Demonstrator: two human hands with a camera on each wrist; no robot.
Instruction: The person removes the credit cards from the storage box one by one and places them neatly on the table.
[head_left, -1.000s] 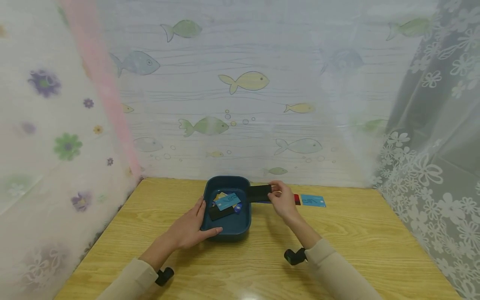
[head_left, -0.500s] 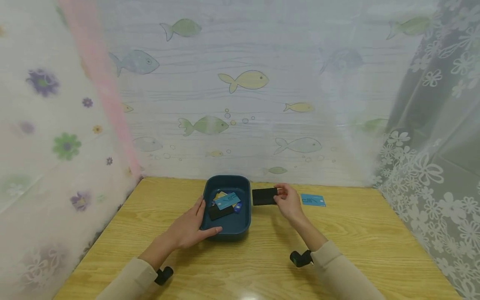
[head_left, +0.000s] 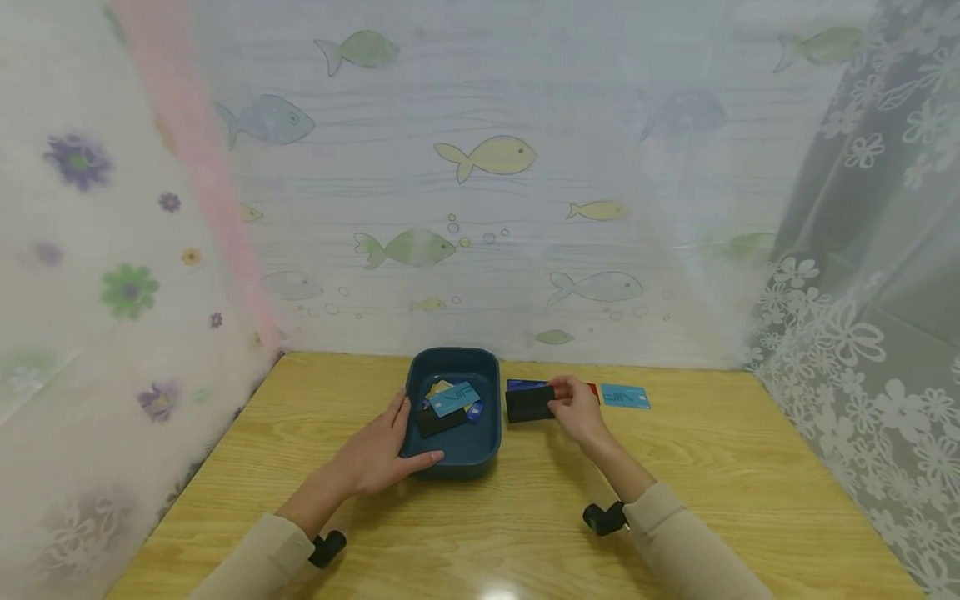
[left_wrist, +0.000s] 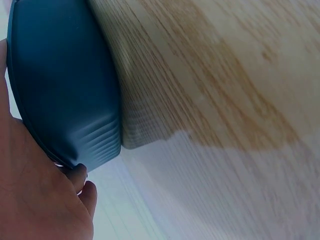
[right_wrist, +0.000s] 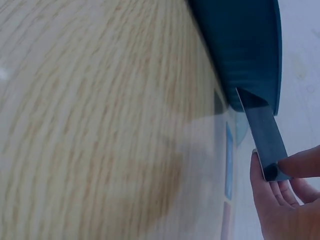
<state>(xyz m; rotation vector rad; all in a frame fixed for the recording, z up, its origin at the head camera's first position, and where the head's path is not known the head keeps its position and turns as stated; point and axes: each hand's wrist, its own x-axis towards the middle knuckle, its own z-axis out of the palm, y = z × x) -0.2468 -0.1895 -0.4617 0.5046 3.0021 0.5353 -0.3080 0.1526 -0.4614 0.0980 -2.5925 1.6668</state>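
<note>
A dark blue bin (head_left: 459,469) stands on the table, with several cards inside, among them a light blue card (head_left: 454,399) and a black one (head_left: 441,422). The left hand (head_left: 375,451) rests along the bin's left side, thumb over the near rim; in the left wrist view that hand (left_wrist: 40,185) lies against the bin wall (left_wrist: 65,75). Just right of the bin, the right hand (head_left: 582,413) pinches a black card (head_left: 529,404) by its right end. In the right wrist view, the right hand (right_wrist: 290,200) holds this card (right_wrist: 263,132) between thumb and fingers, above the table.
Behind the held card, a dark blue card (head_left: 522,384) lies on the wooden table (head_left: 517,525). A red card (head_left: 594,389), partly covered by the right hand, and a light blue card (head_left: 626,396) lie to its right. Printed curtains (head_left: 480,208) hang behind and at the sides.
The black card in the right hand has moved right, away from the bin's edge, and then slightly toward the near side, uncovering part of the dark blue card. The left hand keeps its place at the bin.
</note>
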